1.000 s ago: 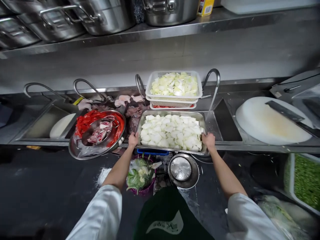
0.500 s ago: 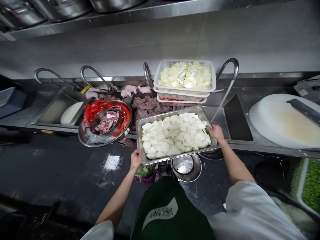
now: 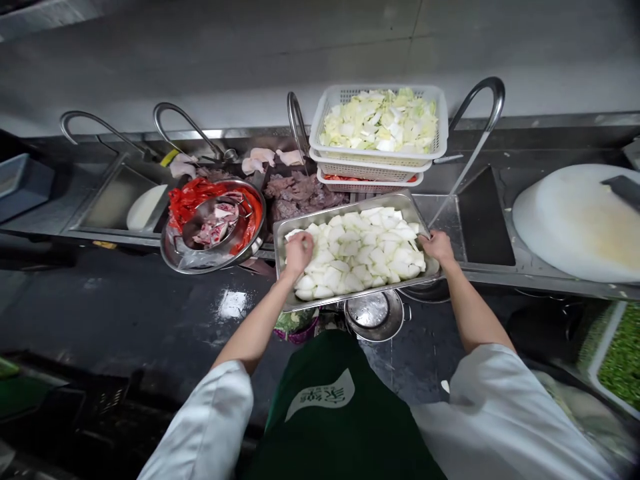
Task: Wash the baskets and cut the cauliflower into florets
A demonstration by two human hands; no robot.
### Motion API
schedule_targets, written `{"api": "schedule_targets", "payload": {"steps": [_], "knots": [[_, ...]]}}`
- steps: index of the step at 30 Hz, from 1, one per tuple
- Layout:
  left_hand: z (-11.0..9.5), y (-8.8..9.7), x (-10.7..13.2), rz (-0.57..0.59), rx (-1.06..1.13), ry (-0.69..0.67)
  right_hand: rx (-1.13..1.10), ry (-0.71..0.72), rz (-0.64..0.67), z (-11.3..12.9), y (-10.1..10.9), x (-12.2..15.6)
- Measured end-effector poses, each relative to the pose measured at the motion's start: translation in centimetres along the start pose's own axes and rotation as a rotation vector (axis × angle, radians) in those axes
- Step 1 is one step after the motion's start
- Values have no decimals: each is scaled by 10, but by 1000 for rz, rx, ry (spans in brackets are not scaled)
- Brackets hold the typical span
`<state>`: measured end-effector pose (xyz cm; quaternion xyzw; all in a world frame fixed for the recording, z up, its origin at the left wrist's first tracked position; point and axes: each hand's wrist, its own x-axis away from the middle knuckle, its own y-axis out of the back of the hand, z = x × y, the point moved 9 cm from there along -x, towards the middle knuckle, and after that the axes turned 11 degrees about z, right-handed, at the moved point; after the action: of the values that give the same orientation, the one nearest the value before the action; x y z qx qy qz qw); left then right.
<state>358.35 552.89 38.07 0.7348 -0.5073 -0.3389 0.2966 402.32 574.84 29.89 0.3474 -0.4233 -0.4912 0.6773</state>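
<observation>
Flagging risks first, left to right. On the left, the steel bowl [image 3: 250, 248] of red peppers and meat sits just beside the left corner of the steel tray [image 3: 380, 199]; a swing that way could knock it. The tray lies skewed on the counter edge and its near side looks to overhang the floor bowl [image 3: 374, 313]. I see only one hand gripping it, so I judge a tip or slide could dump the white chunks [image 3: 360, 250]. The tap [image 3: 480, 100] runs just right of the tray; a wet rim means slip risk.

Fingers: left hand [image 3: 299, 252] is over the tray's left end, fingers curled down onto the chunks, touching them. I can't tell if they pinch a piece. Right hand [image 3: 439, 245] is at the tray's right end, fingers wrapped over the rim, clamped on it. The stacked baskets [image 3: 375, 160] sit just behind the tray, the cutting board [image 3: 575, 220] well off right.
</observation>
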Motion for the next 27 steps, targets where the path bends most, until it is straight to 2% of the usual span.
{"api": "schedule_targets", "payload": {"steps": [3, 5, 7, 9, 13, 18, 24, 27], "knots": [[-30, -56, -45, 253, -24, -21, -24, -2, 3, 0, 0, 0], [-35, -85, -62, 373, -84, 23, -40, 3, -4, 0, 0, 0], [-31, -102, -72, 433, -121, 67, -56, 10, -15, -1, 0, 0], [-24, -109, -79, 452, -112, 87, -69, 17, -20, -2, -1, -2], [-12, -109, -94, 483, -69, 81, -91, 26, -5, -5, -3, -6], [-10, -100, -102, 478, 79, 32, -115, 35, 6, -8, -5, -9], [-7, -86, -91, 353, 408, 111, -118, 56, -9, -7, -5, -9], [2, -62, -75, 265, 463, 139, -99, 68, -8, -5, -3, -8]]}}
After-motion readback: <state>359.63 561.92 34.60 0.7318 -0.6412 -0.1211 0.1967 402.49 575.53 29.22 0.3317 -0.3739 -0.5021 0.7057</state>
